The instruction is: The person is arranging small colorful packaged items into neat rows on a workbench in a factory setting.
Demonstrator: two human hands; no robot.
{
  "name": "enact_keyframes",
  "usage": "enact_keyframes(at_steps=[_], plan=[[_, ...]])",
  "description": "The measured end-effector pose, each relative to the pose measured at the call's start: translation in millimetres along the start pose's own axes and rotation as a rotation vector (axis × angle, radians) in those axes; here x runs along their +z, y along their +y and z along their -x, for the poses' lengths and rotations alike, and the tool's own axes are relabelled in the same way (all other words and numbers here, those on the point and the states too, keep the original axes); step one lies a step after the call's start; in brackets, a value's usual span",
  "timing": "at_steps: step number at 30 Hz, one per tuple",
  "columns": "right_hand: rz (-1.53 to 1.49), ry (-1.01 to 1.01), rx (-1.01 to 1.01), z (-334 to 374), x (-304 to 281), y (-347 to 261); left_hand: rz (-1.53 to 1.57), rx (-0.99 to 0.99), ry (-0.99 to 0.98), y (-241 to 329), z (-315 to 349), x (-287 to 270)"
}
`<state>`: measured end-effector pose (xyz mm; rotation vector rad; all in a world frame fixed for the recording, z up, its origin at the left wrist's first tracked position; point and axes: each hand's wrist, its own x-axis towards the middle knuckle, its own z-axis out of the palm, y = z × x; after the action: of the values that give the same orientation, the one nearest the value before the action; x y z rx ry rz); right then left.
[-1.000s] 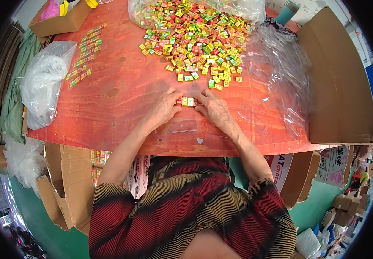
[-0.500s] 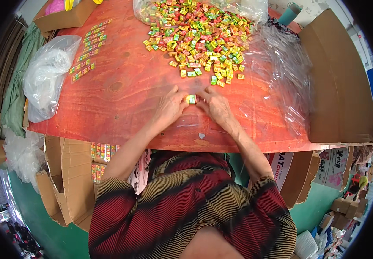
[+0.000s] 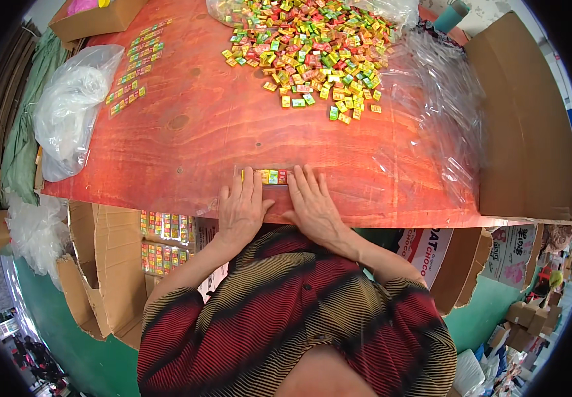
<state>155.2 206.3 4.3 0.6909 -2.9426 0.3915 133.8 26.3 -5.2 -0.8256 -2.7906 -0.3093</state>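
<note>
A short row of small coloured boxes (image 3: 273,176), yellow, green and red, lies near the table's front edge, with what looks like clear film around it. My left hand (image 3: 241,208) rests over the row's left end, its fingers stretched out flat. At the right end, my right hand (image 3: 315,210) lies with straight fingers too, the fingertips touching the row. Both thumbs point inward, apart from each other. The fingers cover the outer boxes. Beyond the hands spreads a big loose pile of the same small boxes (image 3: 312,53).
Several finished-looking rows of boxes (image 3: 143,56) lie at the far left, beside a clear plastic bag (image 3: 74,106). Clear plastic sleeves (image 3: 444,112) heap up on the right, before a tall cardboard panel (image 3: 524,119). Below the table edge, an open carton (image 3: 120,264) stands near wrapped packs (image 3: 167,258).
Both hands have come nearer to me. Their fingers, earlier bent around a few small boxes, are now stretched flat over a row. The row's clear film shows now.
</note>
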Motion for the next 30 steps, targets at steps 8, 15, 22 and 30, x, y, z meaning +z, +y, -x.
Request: enact_keyframes(at_steps=[8, 15, 22, 30], plan=[[-0.218, 0.030, 0.123, -2.4, 19.2, -11.4, 0.065, -0.019, -0.132, -1.7, 7.1, -3.9], [-0.193, -0.013, 0.113, -15.6, 16.2, -10.5, 0.038, -0.115, -0.196, -5.3, 4.9, -6.3], [-0.287, 0.100, 0.144, 21.0, -16.2, 21.7, 0.155, 0.006, -0.197, 13.6, -7.3, 1.7], [-0.168, 0.174, 0.392, 21.6, 17.0, 12.0, 0.081, 0.080, -0.123, -56.5, -24.0, -0.7]])
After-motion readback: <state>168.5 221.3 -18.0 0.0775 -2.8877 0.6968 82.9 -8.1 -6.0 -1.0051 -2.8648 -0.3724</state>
